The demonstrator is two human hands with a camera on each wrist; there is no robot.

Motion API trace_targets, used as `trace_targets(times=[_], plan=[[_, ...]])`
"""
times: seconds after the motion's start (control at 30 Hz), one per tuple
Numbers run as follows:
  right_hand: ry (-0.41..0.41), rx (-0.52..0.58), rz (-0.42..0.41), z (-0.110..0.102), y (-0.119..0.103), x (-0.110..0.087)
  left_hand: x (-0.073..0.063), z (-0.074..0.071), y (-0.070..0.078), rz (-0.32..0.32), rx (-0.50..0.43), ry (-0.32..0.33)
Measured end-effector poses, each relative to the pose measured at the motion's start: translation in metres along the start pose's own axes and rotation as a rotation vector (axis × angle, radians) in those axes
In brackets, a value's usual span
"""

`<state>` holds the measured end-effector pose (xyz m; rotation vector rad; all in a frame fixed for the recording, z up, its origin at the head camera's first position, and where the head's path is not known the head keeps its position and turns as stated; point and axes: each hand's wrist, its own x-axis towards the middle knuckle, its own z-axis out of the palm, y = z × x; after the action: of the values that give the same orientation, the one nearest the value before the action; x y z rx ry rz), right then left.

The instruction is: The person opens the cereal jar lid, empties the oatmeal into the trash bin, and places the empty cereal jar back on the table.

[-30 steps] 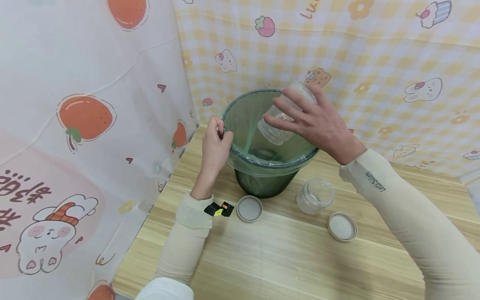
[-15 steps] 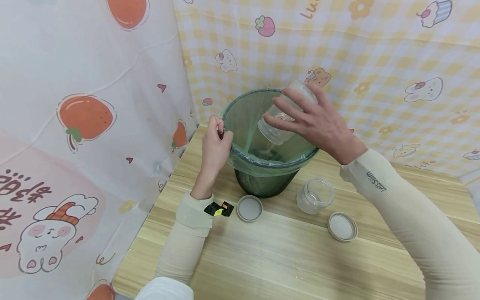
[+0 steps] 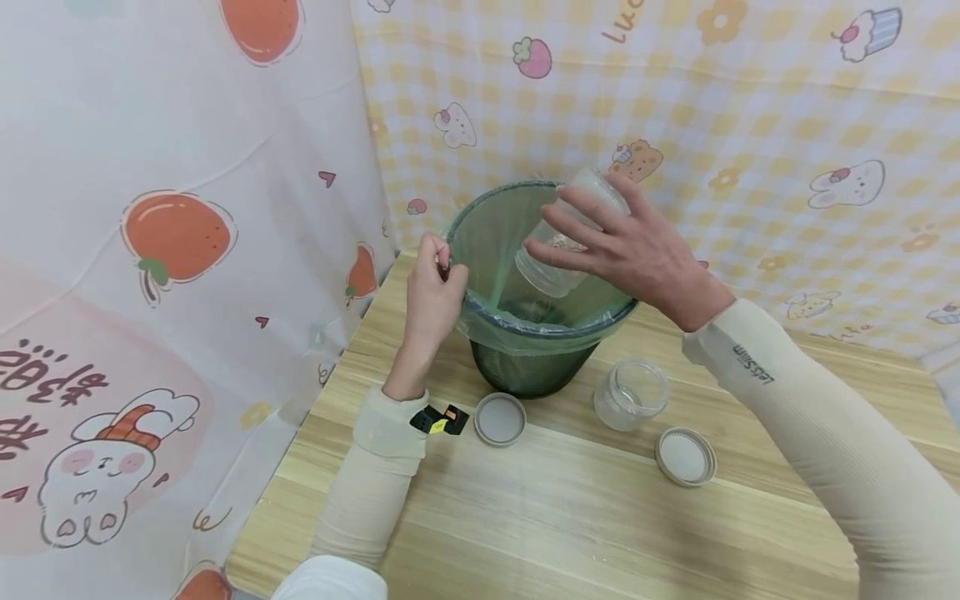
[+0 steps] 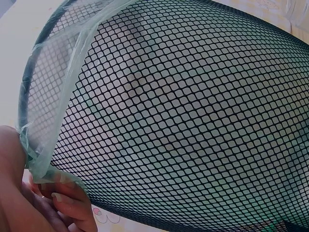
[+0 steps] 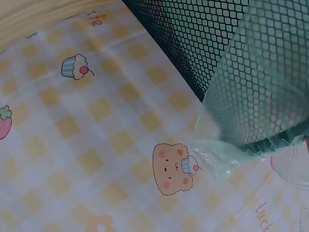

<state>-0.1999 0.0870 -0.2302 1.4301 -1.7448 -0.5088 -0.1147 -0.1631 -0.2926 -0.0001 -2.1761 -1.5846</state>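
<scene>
A dark green mesh trash can (image 3: 517, 367) stands on the table, lined with a thin green trash bag (image 3: 536, 333) folded over its rim. At its left side my left hand (image 3: 435, 292) pinches the bag's edge at the rim; in the left wrist view curled fingers (image 4: 72, 205) hold the green film. Above the opening my right hand (image 3: 630, 242) grips a clear jar (image 3: 551, 271), tipped mouth-down into the can. Some pale grains show inside the jar, partly behind the fingers. In the right wrist view only a sliver of the jar (image 5: 292, 166) appears, beyond the rim.
A second clear jar (image 3: 630, 394) stands open-topped right of the can. Two round lids lie on the wooden table (image 3: 555, 517): one lid (image 3: 500, 419) before the can, another lid (image 3: 686, 457) farther right. Patterned cloths hang behind (image 3: 720, 100) and at the left (image 3: 247, 250).
Half a second ago fine grains were falling from the tipped jar; fewer grains show in it now. The jar's mouth has dipped slightly lower. My left hand stays at the rim.
</scene>
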Motion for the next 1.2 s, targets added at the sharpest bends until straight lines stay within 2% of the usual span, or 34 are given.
trace_targets(times=[0.17, 0.37, 0.73, 1.07, 1.2], plan=[[-0.008, -0.043, -0.030, 0.0001, -0.0001, 0.0005, 0.0011, 0.0006, -0.0068, -0.002, 0.004, -0.002], [-0.121, -0.059, -0.079, -0.0014, -0.0001, 0.0059, 0.0001, -0.0018, -0.0068, -0.018, 0.011, 0.003], [-0.186, -0.013, -0.062, -0.0056, 0.0007, 0.0043, -0.0006, 0.0007, -0.0024, -0.002, 0.003, -0.004], [-0.181, 0.017, -0.049, -0.0063, 0.0022, 0.0048, -0.0008, -0.0007, -0.0059, -0.002, -0.002, -0.010], [-0.155, 0.027, -0.035, -0.0055, 0.0031, 0.0041, -0.0004, -0.0009, -0.0059, 0.008, -0.001, -0.011]])
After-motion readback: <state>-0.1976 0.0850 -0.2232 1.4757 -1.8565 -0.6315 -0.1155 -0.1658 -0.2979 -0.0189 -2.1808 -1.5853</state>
